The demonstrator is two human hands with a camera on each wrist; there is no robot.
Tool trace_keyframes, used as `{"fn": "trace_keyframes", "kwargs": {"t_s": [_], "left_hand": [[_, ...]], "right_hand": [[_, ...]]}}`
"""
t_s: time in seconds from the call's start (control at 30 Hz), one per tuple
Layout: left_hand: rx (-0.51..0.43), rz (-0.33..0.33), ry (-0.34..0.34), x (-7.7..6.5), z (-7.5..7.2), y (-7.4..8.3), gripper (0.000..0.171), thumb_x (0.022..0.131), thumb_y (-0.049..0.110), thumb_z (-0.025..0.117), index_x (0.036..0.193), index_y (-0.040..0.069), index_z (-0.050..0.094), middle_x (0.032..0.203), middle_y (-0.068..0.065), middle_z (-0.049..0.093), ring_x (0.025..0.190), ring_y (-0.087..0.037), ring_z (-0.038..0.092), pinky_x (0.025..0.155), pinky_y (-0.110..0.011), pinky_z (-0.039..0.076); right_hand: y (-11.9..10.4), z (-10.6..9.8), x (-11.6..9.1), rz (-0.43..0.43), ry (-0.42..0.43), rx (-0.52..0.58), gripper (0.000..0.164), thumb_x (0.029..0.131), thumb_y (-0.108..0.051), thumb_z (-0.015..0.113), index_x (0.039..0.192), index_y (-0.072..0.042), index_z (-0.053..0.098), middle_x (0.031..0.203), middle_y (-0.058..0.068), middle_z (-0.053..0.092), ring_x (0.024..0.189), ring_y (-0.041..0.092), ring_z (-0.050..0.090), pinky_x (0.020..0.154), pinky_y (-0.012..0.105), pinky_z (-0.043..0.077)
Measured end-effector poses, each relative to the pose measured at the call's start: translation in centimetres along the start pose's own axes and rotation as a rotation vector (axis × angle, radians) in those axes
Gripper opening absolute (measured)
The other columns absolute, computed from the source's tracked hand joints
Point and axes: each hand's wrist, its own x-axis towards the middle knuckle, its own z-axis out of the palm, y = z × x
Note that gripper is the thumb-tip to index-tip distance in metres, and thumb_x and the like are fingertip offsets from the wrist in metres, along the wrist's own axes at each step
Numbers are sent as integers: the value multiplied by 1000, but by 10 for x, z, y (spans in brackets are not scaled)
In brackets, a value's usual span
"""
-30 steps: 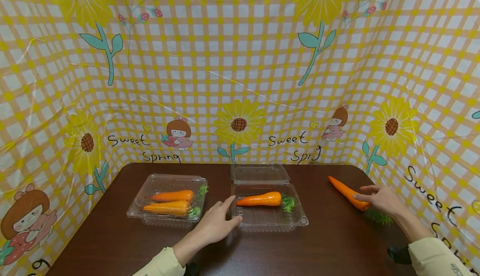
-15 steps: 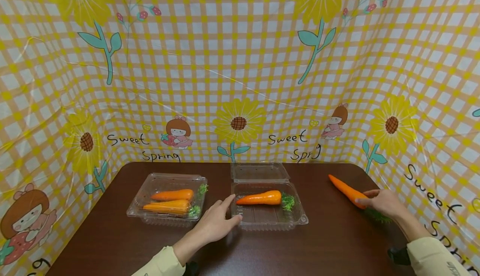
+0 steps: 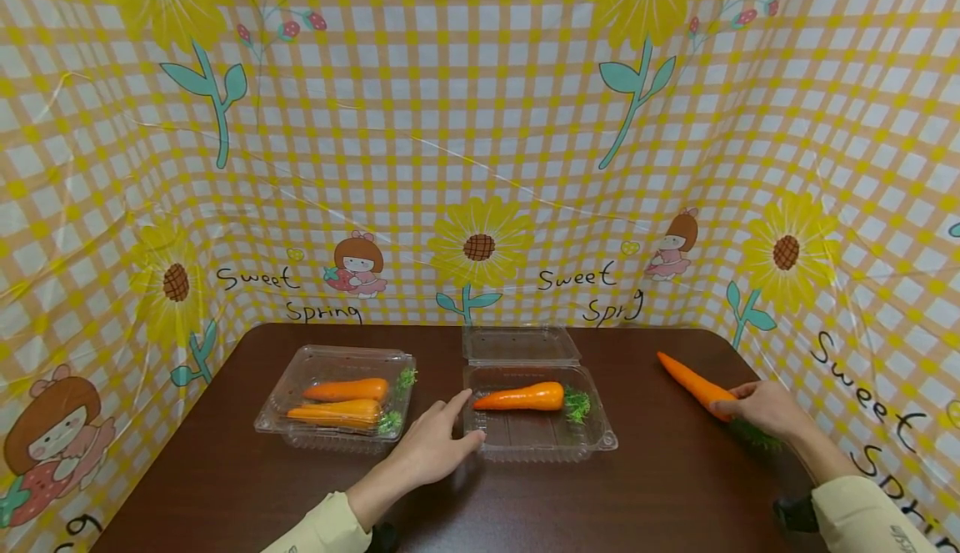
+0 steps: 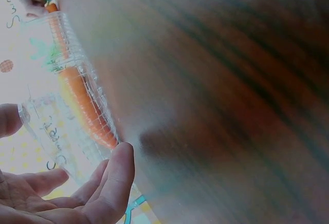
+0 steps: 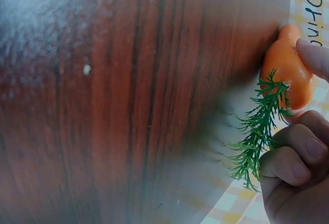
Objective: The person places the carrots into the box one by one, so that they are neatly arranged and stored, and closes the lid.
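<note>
At the right of the table, my right hand [image 3: 772,408] pinches a carrot [image 3: 692,381] near its thick, leafy end. In the right wrist view the thumb lies on one side of that carrot [image 5: 288,75], and its green top hangs beside curled fingers. My left hand [image 3: 433,448] rests with fingers extended at the left edge of an open clear plastic box [image 3: 517,440]. One carrot [image 3: 521,397] lies in that box, tip to the left and greens to the right. From the left wrist, the fingertips [image 4: 122,154] show right at the box wall.
Left of my left hand sits a lidded clear box [image 3: 273,419] with two carrots [image 3: 345,389] inside. The open box's lid [image 3: 521,344] leans back behind it. A dark wooden table [image 3: 585,503] bears everything, and a checked cloth [image 3: 480,144] walls its back and sides.
My right hand has closed its thumb and fingers on the carrot's thick end, with the carrot staying in nearly the same spot. The left hand has not moved.
</note>
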Motion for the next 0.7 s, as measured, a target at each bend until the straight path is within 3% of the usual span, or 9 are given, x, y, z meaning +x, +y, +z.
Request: {"fn": "trace_keyframes", "kwargs": {"t_s": [0.47, 0.7], "left_hand": [[4, -7, 2, 1, 0, 0, 72, 96, 46, 65, 157, 18, 37, 142, -21, 52, 124, -41, 56, 97, -63, 46], [-5, -9, -3, 0, 0, 1, 73, 96, 46, 64, 157, 18, 37, 145, -23, 50, 126, -42, 55, 98, -64, 45]], "right_hand": [[1, -4, 3, -40, 11, -31, 77, 90, -52, 71, 122, 17, 61, 125, 38, 59, 107, 50, 60, 81, 53, 52], [-11, -5, 1, -92, 30, -33, 67, 90, -46, 73, 119, 15, 65, 116, 31, 67, 99, 34, 64, 75, 40, 51]]}}
